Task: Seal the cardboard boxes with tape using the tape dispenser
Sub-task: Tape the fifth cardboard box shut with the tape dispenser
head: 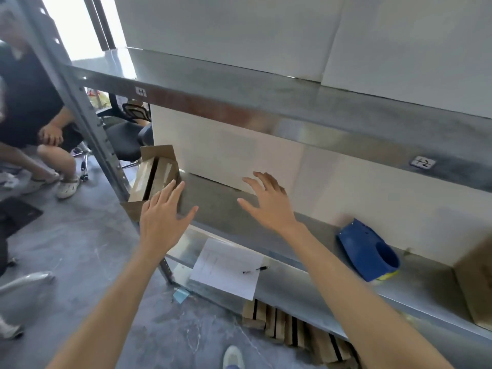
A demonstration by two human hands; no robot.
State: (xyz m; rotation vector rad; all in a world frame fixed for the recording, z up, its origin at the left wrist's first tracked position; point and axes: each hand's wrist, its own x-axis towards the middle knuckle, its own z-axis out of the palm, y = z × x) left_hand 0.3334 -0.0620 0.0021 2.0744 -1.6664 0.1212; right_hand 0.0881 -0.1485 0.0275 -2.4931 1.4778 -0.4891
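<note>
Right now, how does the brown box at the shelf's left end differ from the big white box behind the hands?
The brown box is small; the white box is far larger, nearly reaching the shelf above. The brown box has open flaps, its contents showing; the white box shows a plain closed face. The brown box is at the left end; the white box stands further back. Both sit on the same metal shelf.
</note>
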